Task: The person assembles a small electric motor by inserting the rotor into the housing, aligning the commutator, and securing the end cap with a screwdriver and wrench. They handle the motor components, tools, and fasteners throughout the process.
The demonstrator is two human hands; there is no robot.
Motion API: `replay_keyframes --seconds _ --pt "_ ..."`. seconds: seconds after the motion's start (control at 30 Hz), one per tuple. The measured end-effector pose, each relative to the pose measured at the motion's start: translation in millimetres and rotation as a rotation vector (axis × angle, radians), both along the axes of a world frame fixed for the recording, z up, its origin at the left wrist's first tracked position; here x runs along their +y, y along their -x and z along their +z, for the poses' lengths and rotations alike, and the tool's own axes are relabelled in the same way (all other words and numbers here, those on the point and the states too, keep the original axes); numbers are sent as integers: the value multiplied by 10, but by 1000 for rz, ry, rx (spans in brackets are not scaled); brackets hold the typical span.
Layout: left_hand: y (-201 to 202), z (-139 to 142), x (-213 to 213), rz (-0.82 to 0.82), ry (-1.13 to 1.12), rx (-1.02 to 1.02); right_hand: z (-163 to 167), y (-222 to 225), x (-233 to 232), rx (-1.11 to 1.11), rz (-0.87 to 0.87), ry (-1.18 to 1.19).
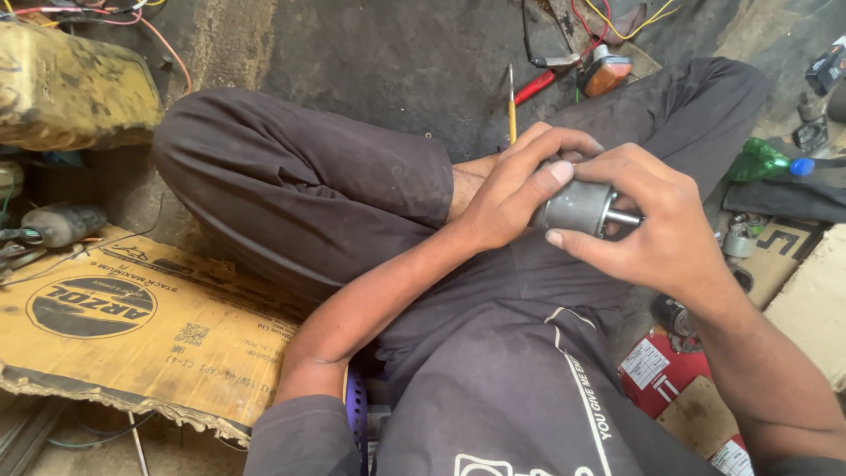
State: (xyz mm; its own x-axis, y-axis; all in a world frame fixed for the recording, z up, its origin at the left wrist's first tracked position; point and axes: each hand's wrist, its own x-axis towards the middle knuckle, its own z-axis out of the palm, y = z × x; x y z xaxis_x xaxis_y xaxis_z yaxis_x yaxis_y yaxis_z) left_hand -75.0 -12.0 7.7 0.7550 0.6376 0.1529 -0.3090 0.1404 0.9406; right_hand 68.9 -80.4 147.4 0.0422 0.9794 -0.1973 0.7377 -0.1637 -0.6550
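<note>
Both hands meet over the lap on one small grey metal cylinder [577, 208], a motor-like part with a thin steel shaft [624, 216] sticking out of its right end; the left hand [509, 196] wraps the left end, fingers curled over the top and thumb laid flat along the near side, so it grips the body firmly; the right hand [656, 220] closes round the shaft end, thumb under the cylinder's lower edge and fingers bent over the shaft, hiding the tip; the part sits above the crossed legs, between the two palms, clear of the floor.

As a judgement, the work looks to be in its middle: the part is already picked up and held at both ends, the casing appears whole and the shaft seated; nothing loose lies in either palm, and whether anything has come off it cannot be told.

Counted: one cylinder, one shaft, two hands; on the floor beyond the knees one yellow-handled screwdriver [511, 106] and one red-handled tool [536, 86] near an orange lamp unit [604, 72]; one green plastic bottle [765, 161] with a blue cap at the right; one flattened cardboard sheet [132, 326] at the left; one yellow metal tank [70, 88] above it; tangled wires [608, 22], too many to count
</note>
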Motion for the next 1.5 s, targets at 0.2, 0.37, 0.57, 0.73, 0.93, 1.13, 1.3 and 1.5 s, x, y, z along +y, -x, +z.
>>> replay_keyframes --seconds 0.2,0.37,0.57,0.73,0.93,1.13,1.3,1.5 --pt "-129 -177 -9 -171 481 -133 34 -70 17 46 86 -36" --pt "-110 -256 -7 -205 560 -169 71 -175 -52 -109 56 122" --pt "-105 -304 -49 -297 814 -182 1 -225 -133 14 26 119" --pt "-155 -376 -189 -204 894 -121 -104 -312 -105 94 -1 289" --pt "-147 -238 -91 -121 809 -119 -117 -380 -21 404 -73 272" --pt "-148 54 239 -242 1203 -317 71 -429 -8 214 116 -102" --pt "-64 93 282 -605 996 -334 109 -493 85 429 141 -151" --pt "54 15 389 -319 1023 -540 -234 -635 -5 305 -292 -479"
